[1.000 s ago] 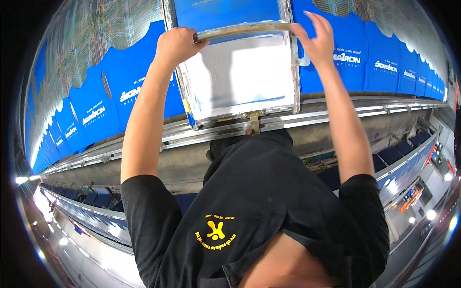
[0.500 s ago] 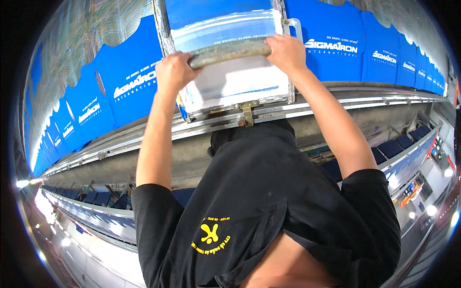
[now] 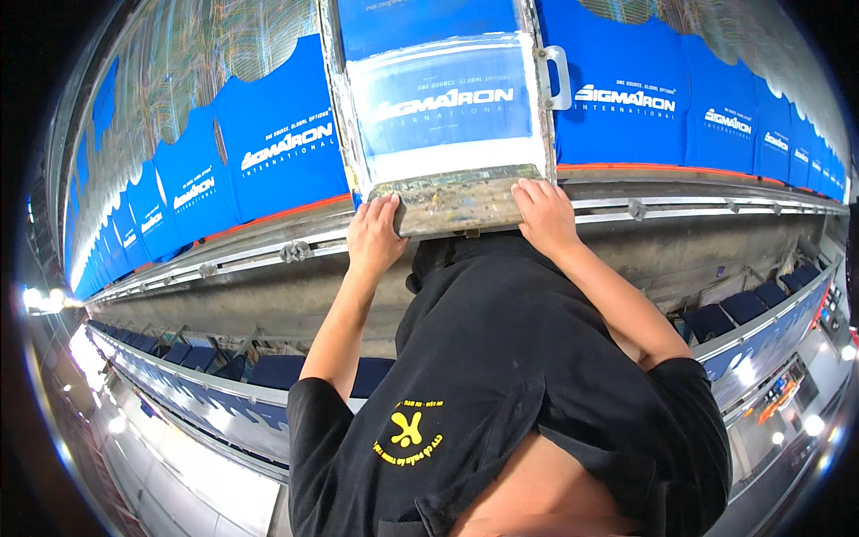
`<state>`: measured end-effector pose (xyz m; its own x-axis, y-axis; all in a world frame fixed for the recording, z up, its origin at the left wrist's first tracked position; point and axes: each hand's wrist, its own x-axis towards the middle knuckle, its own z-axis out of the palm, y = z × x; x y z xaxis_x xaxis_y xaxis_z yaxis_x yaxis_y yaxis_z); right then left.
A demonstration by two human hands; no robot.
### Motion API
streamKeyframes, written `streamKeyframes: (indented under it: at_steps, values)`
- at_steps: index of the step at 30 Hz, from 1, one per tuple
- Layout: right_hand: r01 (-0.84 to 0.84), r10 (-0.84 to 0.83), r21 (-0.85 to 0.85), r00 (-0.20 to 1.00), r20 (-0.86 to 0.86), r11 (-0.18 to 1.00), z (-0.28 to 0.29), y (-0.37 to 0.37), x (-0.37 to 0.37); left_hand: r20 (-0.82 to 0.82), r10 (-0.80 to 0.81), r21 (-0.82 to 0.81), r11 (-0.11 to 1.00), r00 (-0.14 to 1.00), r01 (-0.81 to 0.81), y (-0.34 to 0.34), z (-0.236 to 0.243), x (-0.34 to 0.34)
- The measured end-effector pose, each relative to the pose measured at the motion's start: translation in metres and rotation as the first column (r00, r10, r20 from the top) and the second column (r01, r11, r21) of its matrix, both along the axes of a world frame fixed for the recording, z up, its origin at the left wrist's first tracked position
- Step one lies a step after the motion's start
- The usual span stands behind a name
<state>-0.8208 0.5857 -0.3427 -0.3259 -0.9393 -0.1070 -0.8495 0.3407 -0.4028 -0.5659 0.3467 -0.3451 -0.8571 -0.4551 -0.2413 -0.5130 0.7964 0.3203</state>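
Both my hands grip the grimy near edge of a metal-framed panel [image 3: 447, 116] with a shiny, see-through sheet. My left hand [image 3: 376, 237] holds the left end of that edge bar and my right hand [image 3: 544, 215] the right end. The panel stands in a gap in a long row of blue fabric covers [image 3: 268, 157]. A small white handle [image 3: 557, 76] sticks out from the panel's right side. My black shirt [image 3: 519, 376] fills the lower middle of the view.
A metal rail [image 3: 680, 208] runs under the row of blue covers. Below it lies a grey shelf and a second rail with dark blue bins [image 3: 743, 309]. Bright lights line the lower left and right rims.
My hands shifted from the panel's sides to its near edge bar. The panel has come lower in the picture, down to the rail between the blue covers.
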Motion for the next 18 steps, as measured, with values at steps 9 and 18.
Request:
streamKeyframes:
  at_steps: [9,18]
  values:
    - [-0.047,0.04,-0.136,0.998,-0.05,0.99,0.022,-0.073,-0.08,0.057,-0.091,-0.055,0.994,0.994,0.094,-0.097,0.036,-0.072]
    - [0.03,-0.029,0.004,0.982,-0.185,1.0,-0.016,-0.201,-0.186,0.089,-0.075,-0.124,0.988,0.993,0.086,-0.21,0.001,-0.192]
